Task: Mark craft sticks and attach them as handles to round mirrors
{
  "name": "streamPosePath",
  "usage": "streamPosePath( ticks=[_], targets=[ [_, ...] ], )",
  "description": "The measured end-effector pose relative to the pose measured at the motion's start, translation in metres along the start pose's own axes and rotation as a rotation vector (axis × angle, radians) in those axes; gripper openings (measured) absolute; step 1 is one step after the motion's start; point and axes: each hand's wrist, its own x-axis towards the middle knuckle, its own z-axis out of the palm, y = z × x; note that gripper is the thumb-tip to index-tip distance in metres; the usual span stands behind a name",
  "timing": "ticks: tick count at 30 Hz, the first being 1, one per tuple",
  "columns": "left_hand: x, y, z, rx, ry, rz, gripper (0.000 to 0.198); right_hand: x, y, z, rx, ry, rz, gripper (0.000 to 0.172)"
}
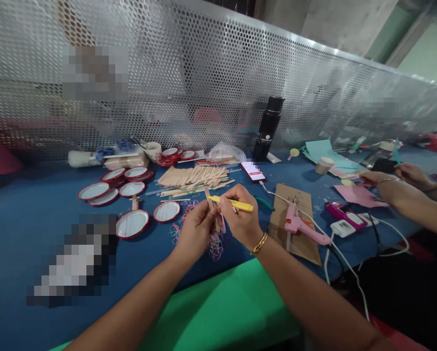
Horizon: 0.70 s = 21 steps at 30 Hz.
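Observation:
Between the fingers of my left hand (198, 225) is a flat wooden craft stick (208, 196), held upright with its top end showing. My right hand (240, 217), with a gold bracelet at the wrist, grips a yellow pen (233, 202). The pen's tip is at the stick, near its upper part. Something pinkish shows between the two hands, partly hidden by the fingers. Under and around my hands lies a loose heap of colourful rubber bands (215, 246). Behind them is a pile of wooden sticks (194, 176).
Red-rimmed round lids (132, 224) lie at the left. A phone (253, 171) and black bottle (268, 129) are behind. At the right are a pink glue gun (302, 226) on cardboard (277, 219), white cables, pink paper (357, 195) and another person's hands.

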Motion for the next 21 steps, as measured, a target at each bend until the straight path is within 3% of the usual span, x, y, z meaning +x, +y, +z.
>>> streamPosePath(
  ticks=[6,21],
  targets=[
    [0.0000,0.0045,0.0003,0.030,-0.022,0.003,0.039,0.0013,0.0004,-0.0013,-0.019,0.055,-0.001,0.017],
    [0.0008,0.0053,0.0007,0.008,-0.019,0.003,0.040,0.0007,-0.0020,-0.0012,0.000,0.015,-0.007,0.015]
  ],
)
